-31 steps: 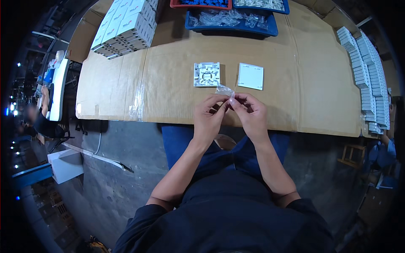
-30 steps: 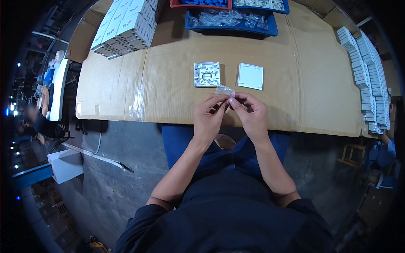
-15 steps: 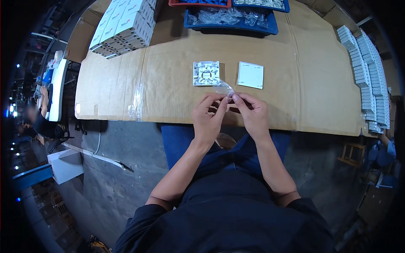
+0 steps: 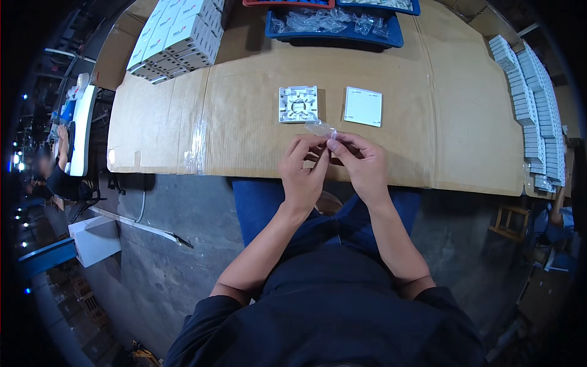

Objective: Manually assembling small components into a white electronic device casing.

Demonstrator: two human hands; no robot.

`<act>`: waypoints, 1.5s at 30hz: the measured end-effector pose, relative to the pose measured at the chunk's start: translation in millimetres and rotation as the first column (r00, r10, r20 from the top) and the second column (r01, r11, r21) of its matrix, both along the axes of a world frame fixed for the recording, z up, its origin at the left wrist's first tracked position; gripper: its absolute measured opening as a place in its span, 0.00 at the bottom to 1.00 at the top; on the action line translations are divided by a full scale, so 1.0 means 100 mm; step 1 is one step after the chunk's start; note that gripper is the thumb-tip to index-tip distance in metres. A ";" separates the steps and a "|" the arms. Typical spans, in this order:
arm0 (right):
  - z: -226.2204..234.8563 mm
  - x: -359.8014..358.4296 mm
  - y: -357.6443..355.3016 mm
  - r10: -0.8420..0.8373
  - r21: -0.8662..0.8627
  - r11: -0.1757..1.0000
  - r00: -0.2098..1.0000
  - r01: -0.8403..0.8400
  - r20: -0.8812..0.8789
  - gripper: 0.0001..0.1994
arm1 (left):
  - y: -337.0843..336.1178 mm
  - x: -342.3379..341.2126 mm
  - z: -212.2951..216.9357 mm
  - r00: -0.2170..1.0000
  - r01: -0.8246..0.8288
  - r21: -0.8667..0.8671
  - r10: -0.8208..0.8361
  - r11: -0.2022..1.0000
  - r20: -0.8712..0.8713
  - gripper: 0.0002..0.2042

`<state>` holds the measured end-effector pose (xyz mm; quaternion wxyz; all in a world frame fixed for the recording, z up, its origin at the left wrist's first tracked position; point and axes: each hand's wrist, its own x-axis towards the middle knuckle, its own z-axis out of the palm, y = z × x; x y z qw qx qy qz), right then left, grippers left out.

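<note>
Between my fingertips is a small clear plastic bag, pinched close to the table's near edge. My left hand grips it from the left, thumb against forefinger. From the right, my right hand pinches the same bag, and the fingertips of both hands meet. What the bag contains, if anything, is too small to make out. Just beyond my left hand lies a square white plastic frame with a round opening in its middle. To its right a flat white square plate rests on the cardboard, apart from both hands.
Stacked white boxes stand at the far left. At the back, a blue tray holds clear plastic bags, with a red tray behind it. White parts are piled in rows at the right edge. Another person sits at a table on the left.
My right thumb has shifted slightly left over the bag, and the bag has tilted a little to the left. The frame and plate lie as before.
</note>
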<state>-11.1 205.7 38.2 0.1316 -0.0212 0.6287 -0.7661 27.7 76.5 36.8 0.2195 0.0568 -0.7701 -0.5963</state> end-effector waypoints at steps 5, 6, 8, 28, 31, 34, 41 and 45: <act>-0.03 -0.03 0.02 0.022 -0.041 0.999 0.999 -0.021 0.027 0.11 | 0.00 0.01 -0.09 0.999 0.000 -0.033 -0.001 0.999 -0.035 0.04; -0.01 -0.02 0.02 -0.016 -0.048 0.999 0.999 0.017 0.033 0.10 | 0.01 0.02 -0.09 0.999 -0.013 -0.043 0.010 0.999 -0.054 0.04; 0.01 0.01 -0.01 -0.054 -0.056 0.997 0.998 0.056 0.039 0.10 | 0.04 0.04 -0.11 0.997 -0.040 -0.045 0.036 0.998 -0.074 0.04; 0.02 -0.07 0.11 0.077 -0.222 0.974 0.989 -0.048 0.124 0.10 | -0.08 -0.03 0.04 0.949 -0.063 0.749 -0.192 0.659 0.249 0.11; -0.02 -0.07 0.14 0.093 -0.057 0.994 0.995 -0.090 0.039 0.10 | -0.13 -0.02 -0.03 0.960 -0.028 0.702 -0.176 0.712 0.216 0.12; -0.11 -0.09 0.17 0.082 -0.039 0.996 0.996 -0.083 -0.030 0.09 | -0.22 -0.05 -0.09 0.908 -0.026 0.567 -0.218 0.824 0.359 0.16; 0.00 -0.10 0.15 0.062 -0.053 0.997 0.998 -0.060 0.032 0.15 | -0.39 -0.14 0.26 0.979 0.178 -0.569 -0.204 0.803 0.018 0.26; -0.01 -0.11 0.15 0.101 -0.026 0.995 0.995 -0.100 0.022 0.16 | -0.43 -0.16 0.14 0.948 0.291 -0.621 -0.304 0.728 0.088 0.25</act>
